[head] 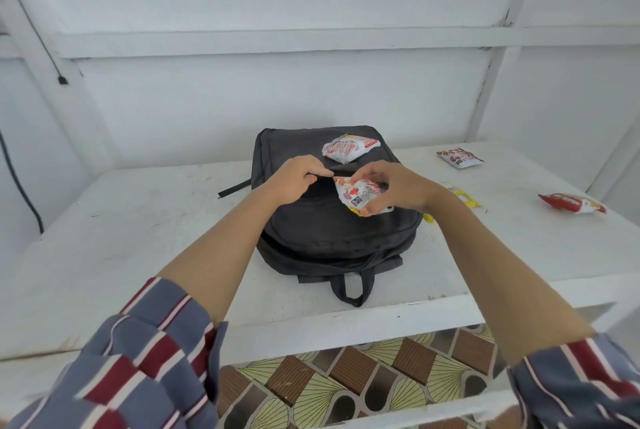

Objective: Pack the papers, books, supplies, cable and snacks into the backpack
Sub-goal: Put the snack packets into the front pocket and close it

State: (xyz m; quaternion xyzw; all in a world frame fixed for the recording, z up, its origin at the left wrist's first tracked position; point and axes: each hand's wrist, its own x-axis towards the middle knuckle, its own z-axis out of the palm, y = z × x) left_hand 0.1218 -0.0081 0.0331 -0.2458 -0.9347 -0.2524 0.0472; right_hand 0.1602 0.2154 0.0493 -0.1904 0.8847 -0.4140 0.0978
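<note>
Snacks: my left hand (298, 180) grips dark fabric backpack (311, 231) at its pocket, right hand (394, 187) pinches white-orange crinkly packet (356, 194); slip inside next.

White painted walls (277, 96) braced with white beams (270, 42) stand behind a scuffed white surface (121, 220), a thin black cord (62, 80) ending in what may be a plug hangs at left, and brown-and-cream patterned floor (346, 380) shows below.

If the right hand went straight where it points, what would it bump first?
Probably the left hand, gripping the backpack pocket just past the snack the right hand holds; depth is unclear.
</note>
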